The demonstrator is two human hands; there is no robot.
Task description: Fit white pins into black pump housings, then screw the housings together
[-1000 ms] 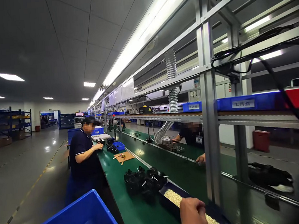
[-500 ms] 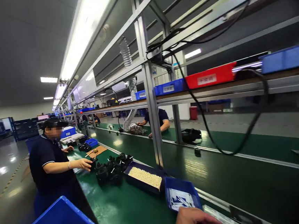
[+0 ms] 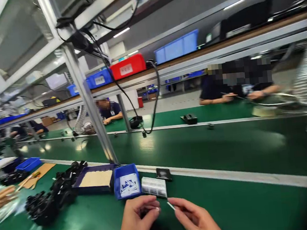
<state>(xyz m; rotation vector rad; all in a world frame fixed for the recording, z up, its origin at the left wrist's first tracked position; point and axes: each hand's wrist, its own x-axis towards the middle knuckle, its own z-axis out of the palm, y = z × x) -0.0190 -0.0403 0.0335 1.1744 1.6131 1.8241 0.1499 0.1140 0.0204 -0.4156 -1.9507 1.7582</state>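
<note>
My left hand (image 3: 138, 218) is closed in a pinch at the bottom middle, with a tiny pale bit at its fingertips that is too small to name. Just to its right, my right hand (image 3: 196, 217) pinches a thin white strip (image 3: 171, 205). The two hands are apart, fingertips facing each other. Something dark lies below and between them, mostly hidden. Beyond my left hand stands a blue bin (image 3: 127, 181) of white strips, and beside it lies a clear-and-white tray (image 3: 153, 187).
A dark blue tray (image 3: 94, 179) holds small cream pieces. Left of it is a pile of black parts (image 3: 53, 195). A co-worker's hand (image 3: 3, 198) reaches in at the left. A metal post (image 3: 88, 102) rises behind the bins; a black cable (image 3: 155, 93) hangs down.
The view has swung right and down. Both my hands now show together, where only one hand was visible near the blue bin. A white strip is now held in my right hand.
</note>
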